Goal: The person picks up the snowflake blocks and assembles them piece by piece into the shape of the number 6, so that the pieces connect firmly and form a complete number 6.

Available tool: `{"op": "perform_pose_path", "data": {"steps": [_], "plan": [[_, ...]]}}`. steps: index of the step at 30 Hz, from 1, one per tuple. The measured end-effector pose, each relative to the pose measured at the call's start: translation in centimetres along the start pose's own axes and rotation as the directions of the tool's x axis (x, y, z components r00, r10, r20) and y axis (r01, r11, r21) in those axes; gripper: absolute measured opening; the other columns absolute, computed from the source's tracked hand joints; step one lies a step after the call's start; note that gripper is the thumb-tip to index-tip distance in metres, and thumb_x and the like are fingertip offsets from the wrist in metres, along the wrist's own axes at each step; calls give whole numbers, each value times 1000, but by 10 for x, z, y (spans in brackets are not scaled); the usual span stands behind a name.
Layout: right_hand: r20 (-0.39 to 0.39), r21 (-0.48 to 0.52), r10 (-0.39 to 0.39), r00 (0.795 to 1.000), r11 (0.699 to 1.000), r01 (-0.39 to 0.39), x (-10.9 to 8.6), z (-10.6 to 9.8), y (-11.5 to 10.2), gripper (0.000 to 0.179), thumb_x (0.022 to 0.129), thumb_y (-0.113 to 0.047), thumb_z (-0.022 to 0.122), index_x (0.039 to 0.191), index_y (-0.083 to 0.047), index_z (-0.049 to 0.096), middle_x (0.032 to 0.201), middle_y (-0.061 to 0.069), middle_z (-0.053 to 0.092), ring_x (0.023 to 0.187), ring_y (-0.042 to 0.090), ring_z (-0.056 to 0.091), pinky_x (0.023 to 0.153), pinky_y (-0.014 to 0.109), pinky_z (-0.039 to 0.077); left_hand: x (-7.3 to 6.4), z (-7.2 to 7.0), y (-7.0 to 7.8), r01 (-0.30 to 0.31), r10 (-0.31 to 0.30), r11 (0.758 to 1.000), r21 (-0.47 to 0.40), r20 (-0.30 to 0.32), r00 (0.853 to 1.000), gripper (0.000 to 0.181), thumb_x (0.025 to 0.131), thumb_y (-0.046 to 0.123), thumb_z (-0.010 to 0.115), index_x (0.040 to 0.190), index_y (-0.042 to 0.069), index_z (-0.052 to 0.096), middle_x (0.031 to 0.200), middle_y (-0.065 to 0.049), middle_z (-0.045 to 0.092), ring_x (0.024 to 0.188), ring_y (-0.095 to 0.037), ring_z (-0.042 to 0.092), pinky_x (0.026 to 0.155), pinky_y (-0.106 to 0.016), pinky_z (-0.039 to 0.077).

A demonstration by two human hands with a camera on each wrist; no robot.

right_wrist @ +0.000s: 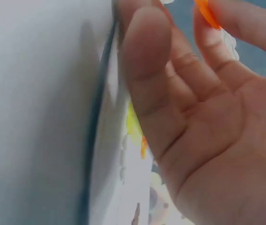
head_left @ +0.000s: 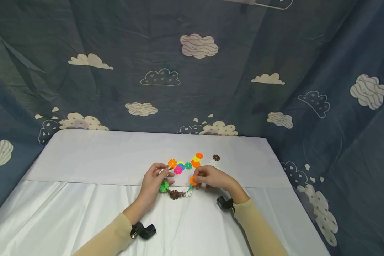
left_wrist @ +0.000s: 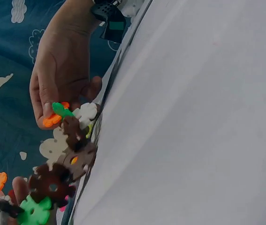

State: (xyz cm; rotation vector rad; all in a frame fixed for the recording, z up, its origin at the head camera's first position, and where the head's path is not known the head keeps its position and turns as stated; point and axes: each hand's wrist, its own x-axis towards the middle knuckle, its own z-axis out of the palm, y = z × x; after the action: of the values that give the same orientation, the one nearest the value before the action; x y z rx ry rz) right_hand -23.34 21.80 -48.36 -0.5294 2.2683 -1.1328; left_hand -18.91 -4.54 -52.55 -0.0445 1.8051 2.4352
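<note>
A chain of interlocking plastic snowflake discs hangs in a curve between my hands, with a green disc (head_left: 164, 187), a brown disc (head_left: 174, 194) and a white disc (head_left: 188, 193) in it. My left hand (head_left: 152, 181) pinches the chain's left side by a pale disc, above the green one. At the other side, my right hand (head_left: 216, 176) holds an orange disc (head_left: 193, 180) between thumb and fingers. In the left wrist view, the right hand's fingertips press that orange disc (left_wrist: 52, 120) beside a small green one (left_wrist: 61, 109).
Just beyond the hands runs a row of joined discs, including an orange disc (head_left: 172, 163), a pink disc (head_left: 178, 170) and a green disc (head_left: 188, 165). A dark disc (head_left: 216, 157) lies farther right. White cloth covers the table (head_left: 92, 156); a cloud-patterned curtain (head_left: 211, 96) hangs behind.
</note>
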Motion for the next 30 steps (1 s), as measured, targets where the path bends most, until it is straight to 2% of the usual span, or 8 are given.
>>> {"op": "perform_pose_path", "data": {"steps": [6,8,13,18,21,24,26,30], "plan": [[-83,125,13,996,992,-2,3,-3,2,22,108,-26,64,102,-5,64,82,10,74,70,19,70,61,30,57,0,-1,0,-29,25,997,66,67,997,35,112,13,47,146,3,52,126,-24,66,92,-17,76,87,-32,65],[-96,137,13,995,991,1,4,-3,3,22,108,-27,64,101,-5,64,80,9,73,69,19,69,61,29,57,0,-1,1,-24,19,997,74,62,998,33,113,16,46,142,2,55,123,-20,68,91,-14,75,87,-31,65],[-98,146,8,995,989,6,3,-2,4,23,108,-27,64,100,-6,65,79,11,72,68,19,67,61,30,57,-1,-1,1,-19,18,993,119,4,1000,24,112,19,54,125,3,65,99,-10,77,91,-15,77,89,-27,63],[-110,110,10,994,994,2,1,-5,8,29,108,-33,63,106,-5,69,83,16,74,70,21,68,62,30,57,-1,-1,0,-8,12,991,130,-26,1000,22,111,18,57,123,3,68,98,-11,79,93,-21,79,90,-27,64],[-156,66,27,987,998,-16,-2,-12,13,32,109,-36,60,111,-6,70,86,17,74,71,22,66,63,30,57,-1,-2,-1,5,-2,989,148,-26,1000,22,111,19,57,124,5,68,99,-11,80,94,-22,79,91,-22,61],[-244,60,59,968,997,-46,-4,-27,20,32,110,-34,60,116,-4,71,92,15,75,72,21,66,63,30,56,0,-3,-1,12,-7,987,159,-29,1000,22,111,19,56,124,6,68,98,-11,80,93,-19,79,90,-19,59],[-317,86,89,944,994,-64,-6,-39,28,33,109,-33,62,119,-3,71,97,16,76,73,21,67,62,30,56,0,-4,0,15,-9,986,163,-34,999,22,111,20,56,124,7,68,97,-10,81,93,-16,79,89,-17,57],[-480,108,149,865,988,-110,-7,-65,47,29,108,-27,64,124,-4,70,96,14,75,70,19,65,59,29,52,0,-5,0,6,-2,984,176,-26,1000,24,111,22,57,126,7,67,96,-8,81,92,-15,79,90,-16,54]]}}
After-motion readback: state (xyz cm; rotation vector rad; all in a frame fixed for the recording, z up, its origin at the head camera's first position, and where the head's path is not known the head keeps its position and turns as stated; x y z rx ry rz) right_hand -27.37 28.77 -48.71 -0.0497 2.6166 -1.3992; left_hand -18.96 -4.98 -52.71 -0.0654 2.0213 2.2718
